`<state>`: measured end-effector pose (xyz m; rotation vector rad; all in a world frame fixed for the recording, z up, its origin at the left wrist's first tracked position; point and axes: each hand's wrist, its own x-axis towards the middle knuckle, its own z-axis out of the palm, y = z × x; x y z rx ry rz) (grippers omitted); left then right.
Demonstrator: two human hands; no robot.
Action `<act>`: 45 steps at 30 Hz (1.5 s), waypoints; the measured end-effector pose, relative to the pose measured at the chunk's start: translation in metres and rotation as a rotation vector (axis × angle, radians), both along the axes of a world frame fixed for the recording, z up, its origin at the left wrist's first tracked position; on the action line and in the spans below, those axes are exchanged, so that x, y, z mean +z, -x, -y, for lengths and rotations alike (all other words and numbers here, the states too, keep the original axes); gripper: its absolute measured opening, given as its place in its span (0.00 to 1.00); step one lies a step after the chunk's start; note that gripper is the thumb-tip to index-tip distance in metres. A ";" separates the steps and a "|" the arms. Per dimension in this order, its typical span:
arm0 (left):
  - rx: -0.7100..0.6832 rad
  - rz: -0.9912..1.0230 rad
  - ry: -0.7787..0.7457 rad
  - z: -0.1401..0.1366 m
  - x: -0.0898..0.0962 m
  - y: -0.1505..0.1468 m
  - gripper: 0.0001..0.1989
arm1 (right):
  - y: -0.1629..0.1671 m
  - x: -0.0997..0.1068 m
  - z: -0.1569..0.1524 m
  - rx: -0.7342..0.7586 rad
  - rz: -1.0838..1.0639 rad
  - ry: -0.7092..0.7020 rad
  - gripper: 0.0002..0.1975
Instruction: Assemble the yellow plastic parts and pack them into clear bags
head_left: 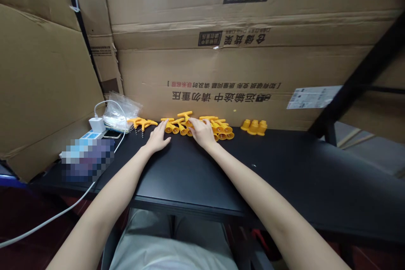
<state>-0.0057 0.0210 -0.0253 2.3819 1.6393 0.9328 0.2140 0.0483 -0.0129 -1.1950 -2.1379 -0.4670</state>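
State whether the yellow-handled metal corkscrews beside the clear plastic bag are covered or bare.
Bare, where visible: the corkscrews show exposed metal spirals.

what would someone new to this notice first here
Probably the bright yellow T-handled pieces clustered on the black table, with the left hand and right hand reaching in among them. More yellow parts flank the cluster: handles with metal spirals to the left, cups to the right. Behind stands a large cardboard panel with upside-down printing.
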 end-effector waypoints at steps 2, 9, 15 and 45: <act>-0.006 -0.001 -0.009 -0.001 -0.002 0.000 0.39 | 0.008 -0.002 -0.002 -0.074 0.135 0.008 0.20; -0.015 -0.025 -0.008 -0.004 -0.003 0.001 0.35 | 0.010 -0.021 -0.001 -0.110 0.219 -0.027 0.25; 0.118 -0.125 0.047 -0.001 0.002 0.002 0.20 | 0.006 -0.024 0.001 -0.127 0.185 -0.023 0.25; 0.457 0.332 -0.142 -0.023 0.006 0.034 0.11 | 0.012 -0.024 0.006 0.058 0.126 -0.040 0.22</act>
